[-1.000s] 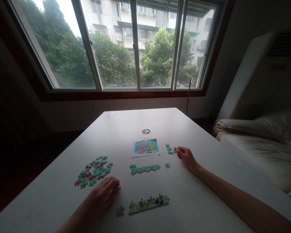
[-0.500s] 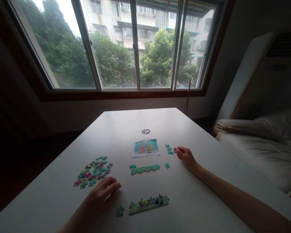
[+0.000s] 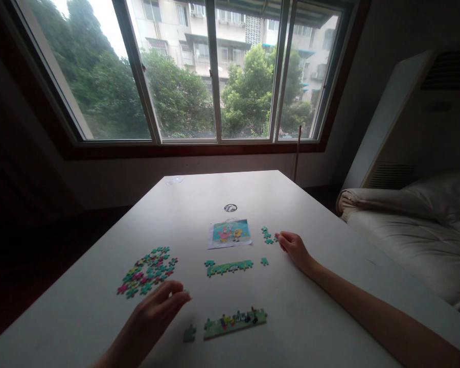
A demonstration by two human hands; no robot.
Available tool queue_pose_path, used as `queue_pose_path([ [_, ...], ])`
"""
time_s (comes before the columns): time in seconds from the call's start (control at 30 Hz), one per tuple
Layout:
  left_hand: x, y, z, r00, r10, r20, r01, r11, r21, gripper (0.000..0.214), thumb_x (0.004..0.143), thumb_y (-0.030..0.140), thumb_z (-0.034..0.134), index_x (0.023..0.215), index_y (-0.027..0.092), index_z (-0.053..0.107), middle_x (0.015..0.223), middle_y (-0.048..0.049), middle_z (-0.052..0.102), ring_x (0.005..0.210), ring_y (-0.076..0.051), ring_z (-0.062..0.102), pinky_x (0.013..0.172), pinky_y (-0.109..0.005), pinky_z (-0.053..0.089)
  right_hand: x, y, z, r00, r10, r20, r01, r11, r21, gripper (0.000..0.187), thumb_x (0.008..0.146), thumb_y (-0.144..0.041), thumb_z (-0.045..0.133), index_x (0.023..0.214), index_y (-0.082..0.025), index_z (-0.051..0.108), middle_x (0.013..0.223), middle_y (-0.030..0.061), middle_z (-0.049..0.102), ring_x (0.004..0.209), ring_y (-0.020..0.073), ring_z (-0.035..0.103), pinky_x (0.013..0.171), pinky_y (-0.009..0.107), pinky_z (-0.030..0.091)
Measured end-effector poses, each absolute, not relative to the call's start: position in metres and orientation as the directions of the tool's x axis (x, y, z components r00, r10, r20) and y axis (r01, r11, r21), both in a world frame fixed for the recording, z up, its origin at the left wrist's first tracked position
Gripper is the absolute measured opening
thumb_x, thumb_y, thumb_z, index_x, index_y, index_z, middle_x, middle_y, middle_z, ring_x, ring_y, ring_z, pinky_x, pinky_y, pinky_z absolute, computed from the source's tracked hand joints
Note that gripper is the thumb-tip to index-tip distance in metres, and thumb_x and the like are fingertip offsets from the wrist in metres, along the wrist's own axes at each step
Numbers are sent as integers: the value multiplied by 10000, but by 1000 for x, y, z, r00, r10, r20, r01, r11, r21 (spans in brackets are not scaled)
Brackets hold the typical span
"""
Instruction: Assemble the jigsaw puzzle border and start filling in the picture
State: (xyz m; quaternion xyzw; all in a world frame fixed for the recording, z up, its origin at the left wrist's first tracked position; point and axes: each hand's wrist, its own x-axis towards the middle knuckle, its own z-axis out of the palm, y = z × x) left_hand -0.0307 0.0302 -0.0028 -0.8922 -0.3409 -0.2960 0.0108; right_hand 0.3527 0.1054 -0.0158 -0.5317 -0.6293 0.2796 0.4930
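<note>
Left hand (image 3: 153, 314) fingers released beside loose pieces (image 3: 147, 271), right hand (image 3: 295, 248) fingers curled, grasp unclear.

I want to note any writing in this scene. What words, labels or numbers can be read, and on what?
None can be read.
Picture card: cartoon figures only; any print is too small to tell.
Finished puzzle strip: dark marks, too blurred to read.
Buildings outside the window: no legible signs.
</note>
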Motion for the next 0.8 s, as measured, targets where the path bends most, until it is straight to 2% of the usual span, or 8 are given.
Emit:
queue_pose_path([
  [0.17,-26,25,1,658,574,488,519,-815,258,140,892,126,444,920,202,559,832,-36,593,759,-126,591,693,-195,470,353,106,-16,48,946,322,403,276,-872,421,785,-434,471,461,-192,356,427,-47,365,432,89,350,471,230,297],
  [0.4,-21,21,8,735,507,450,431,-862,267,148,898,168,447,895,215,587,793,-47,627,745,-146,607,673,-203,484,355,107,-20,51,948,316,389,273,-880,427,780,-450,482,461,-190,369,422,-45,372,430,90,356,464,226,302],
  [0.57,-22,21,15,797,489,354,410,-869,276,182,900,119,430,944,224,572,833,-43,643,783,-155,602,697,-209,472,354,106,-17,53,945,322,400,275,-874,422,784,-433,480,456,-190,372,425,-42,379,433,90,353,469,224,306],
  [0.67,-22,21,21,810,522,266,449,-845,291,185,898,123,428,904,230,579,828,-31,641,778,-152,599,697,-203,462,353,105,-16,60,945,322,401,273,-874,425,782,-437,480,454,-191,368,422,-43,376,428,89,350,465,225,304],
  [0.8,-18,14,26,707,696,126,636,-704,315,77,777,193,586,842,232,580,809,-7,616,710,-148,595,632,-189,457,354,105,-16,45,949,312,396,270,-878,430,782,-452,478,460,-192,363,428,-43,372,436,91,357,469,227,306],
])
